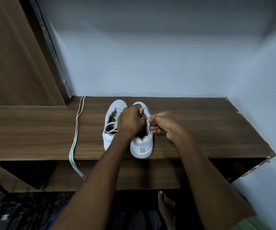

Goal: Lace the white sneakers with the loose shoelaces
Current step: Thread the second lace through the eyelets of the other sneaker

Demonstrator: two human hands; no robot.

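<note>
Two white sneakers stand side by side on the wooden shelf [200,130], heels toward me. The left sneaker [111,128] has a loop of lace lying over its opening. Over the right sneaker [142,145] my left hand [130,122] is closed around the lace near the eyelets. My right hand [165,125] pinches the white shoelace [148,113] just right of the shoe's tongue. A second loose shoelace [75,135] lies doubled on the shelf to the left, its end hanging over the front edge.
A pale wall closes the shelf at the back and right. A wooden panel [17,63] rises at the left. Below the shelf lies a lower wooden board [134,175]. A bare foot [166,205] stands on the dark floor, with dark objects at bottom left.
</note>
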